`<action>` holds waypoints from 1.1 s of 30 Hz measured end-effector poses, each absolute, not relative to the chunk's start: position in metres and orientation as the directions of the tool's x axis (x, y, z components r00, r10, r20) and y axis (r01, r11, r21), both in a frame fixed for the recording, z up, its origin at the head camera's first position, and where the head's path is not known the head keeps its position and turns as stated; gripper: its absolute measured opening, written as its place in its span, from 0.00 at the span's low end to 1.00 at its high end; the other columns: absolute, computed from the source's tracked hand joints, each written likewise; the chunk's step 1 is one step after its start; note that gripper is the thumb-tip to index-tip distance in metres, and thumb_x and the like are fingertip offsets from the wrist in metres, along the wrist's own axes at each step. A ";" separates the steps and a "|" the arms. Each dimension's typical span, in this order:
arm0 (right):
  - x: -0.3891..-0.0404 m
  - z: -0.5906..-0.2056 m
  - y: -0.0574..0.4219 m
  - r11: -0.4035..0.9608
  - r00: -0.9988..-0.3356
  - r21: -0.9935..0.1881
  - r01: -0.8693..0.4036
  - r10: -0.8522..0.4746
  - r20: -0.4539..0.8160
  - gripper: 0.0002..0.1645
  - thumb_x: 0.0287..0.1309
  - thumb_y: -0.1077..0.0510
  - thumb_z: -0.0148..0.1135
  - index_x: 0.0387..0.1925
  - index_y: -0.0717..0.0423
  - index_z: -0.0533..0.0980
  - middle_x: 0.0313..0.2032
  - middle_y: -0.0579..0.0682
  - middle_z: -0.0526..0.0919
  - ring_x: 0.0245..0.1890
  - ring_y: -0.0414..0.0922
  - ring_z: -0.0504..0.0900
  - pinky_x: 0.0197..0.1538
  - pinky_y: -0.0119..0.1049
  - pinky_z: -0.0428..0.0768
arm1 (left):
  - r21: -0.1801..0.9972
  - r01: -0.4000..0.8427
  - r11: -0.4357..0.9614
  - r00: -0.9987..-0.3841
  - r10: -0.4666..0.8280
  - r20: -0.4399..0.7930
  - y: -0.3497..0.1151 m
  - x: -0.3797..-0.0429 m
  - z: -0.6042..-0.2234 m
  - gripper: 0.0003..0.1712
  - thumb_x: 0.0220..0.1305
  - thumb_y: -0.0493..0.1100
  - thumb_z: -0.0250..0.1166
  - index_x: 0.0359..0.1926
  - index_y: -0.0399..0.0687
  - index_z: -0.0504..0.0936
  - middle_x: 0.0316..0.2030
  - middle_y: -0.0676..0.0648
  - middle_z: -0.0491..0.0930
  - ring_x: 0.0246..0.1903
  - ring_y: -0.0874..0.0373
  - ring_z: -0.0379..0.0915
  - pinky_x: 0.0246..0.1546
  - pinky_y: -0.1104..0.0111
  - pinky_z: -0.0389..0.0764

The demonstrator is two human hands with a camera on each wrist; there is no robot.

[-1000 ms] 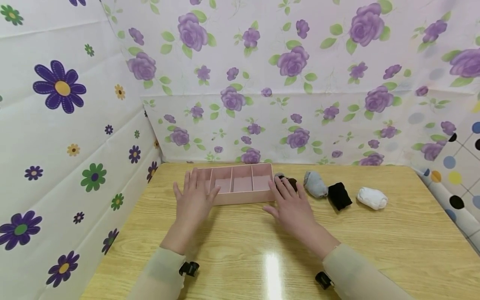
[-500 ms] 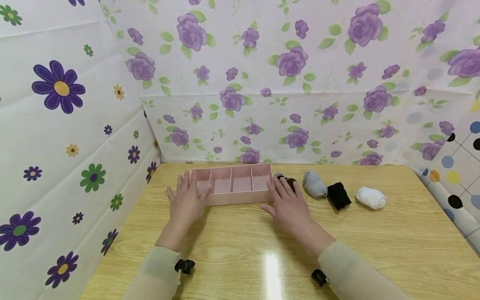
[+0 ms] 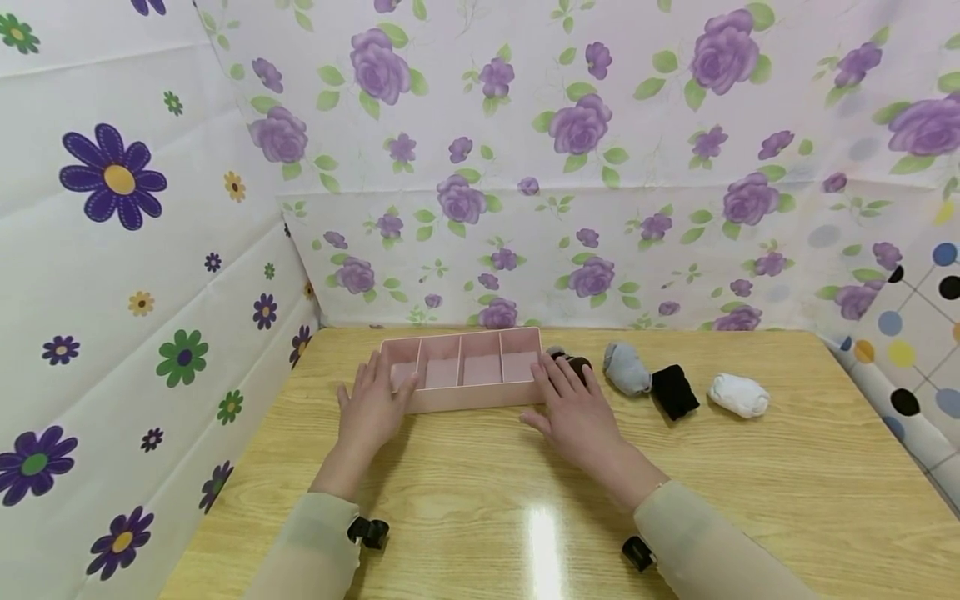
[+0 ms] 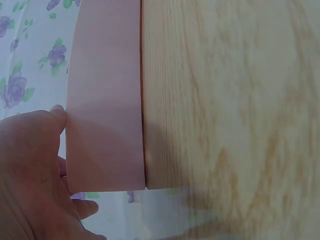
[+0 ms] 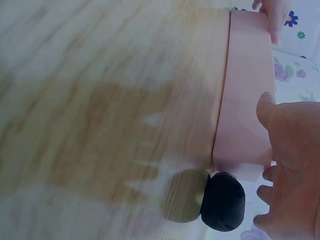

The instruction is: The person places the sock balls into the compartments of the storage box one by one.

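A pink divider box (image 3: 472, 397) with several compartments, nothing showing in them, stands toward the back of the table. My left hand (image 3: 371, 412) is at its left end, fingers extended along the side and thumb near the front corner. In the left wrist view, the thumb tip is right at the upper edge of the box's front wall (image 4: 105, 100). At the other end lies my right hand (image 3: 576, 414), fingers spread and overlapping the box's right corner. A dark rolled sock (image 5: 222, 202) sits beside that end, partly hidden behind the right fingers in the head view.
Right of the box, a grey rolled sock (image 3: 627, 368), a black one (image 3: 675, 392) and a white one (image 3: 739, 395) lie spaced out on the wooden table (image 3: 480, 500). Flowered cloth (image 3: 517, 250) hangs behind the table's back edge, with more (image 3: 150, 333) at the left.
My left hand has moved left, off the front of the box's left compartment to its left end. The right hand has hardly moved. The view has shifted slightly.
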State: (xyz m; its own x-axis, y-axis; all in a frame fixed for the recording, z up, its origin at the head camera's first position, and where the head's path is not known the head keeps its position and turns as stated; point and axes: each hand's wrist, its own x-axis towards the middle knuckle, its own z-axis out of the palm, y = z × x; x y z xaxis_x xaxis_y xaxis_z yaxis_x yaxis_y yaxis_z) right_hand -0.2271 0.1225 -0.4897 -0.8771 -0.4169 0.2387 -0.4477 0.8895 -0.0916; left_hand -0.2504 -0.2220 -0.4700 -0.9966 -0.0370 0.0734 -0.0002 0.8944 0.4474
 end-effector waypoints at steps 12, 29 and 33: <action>-0.222 -0.484 0.125 0.878 -0.874 -0.136 -0.459 -0.418 0.246 0.52 0.80 0.34 0.62 0.86 0.62 0.58 0.86 0.62 0.56 0.84 0.64 0.59 0.82 0.70 0.56 | 0.453 -0.001 0.892 -0.997 -0.036 0.069 -0.220 -0.249 -0.471 0.52 0.87 0.68 0.49 0.90 0.40 0.42 0.88 0.35 0.45 0.85 0.29 0.39 0.79 0.25 0.37; -0.224 -0.490 0.138 0.877 -0.869 -0.129 -0.463 -0.420 0.263 0.55 0.79 0.32 0.61 0.88 0.60 0.54 0.86 0.62 0.56 0.84 0.65 0.57 0.82 0.71 0.55 | 0.438 0.020 0.899 -0.997 -0.016 0.078 -0.209 -0.256 -0.473 0.52 0.86 0.68 0.49 0.90 0.39 0.43 0.88 0.37 0.45 0.86 0.34 0.38 0.78 0.24 0.39; -0.219 -0.483 0.141 0.881 -0.876 -0.139 -0.453 -0.411 0.254 0.54 0.78 0.35 0.64 0.88 0.61 0.56 0.85 0.63 0.58 0.84 0.65 0.57 0.81 0.71 0.56 | 0.443 0.029 0.896 -0.996 -0.012 0.090 -0.204 -0.256 -0.473 0.52 0.86 0.67 0.52 0.90 0.39 0.44 0.88 0.36 0.48 0.86 0.34 0.39 0.79 0.24 0.39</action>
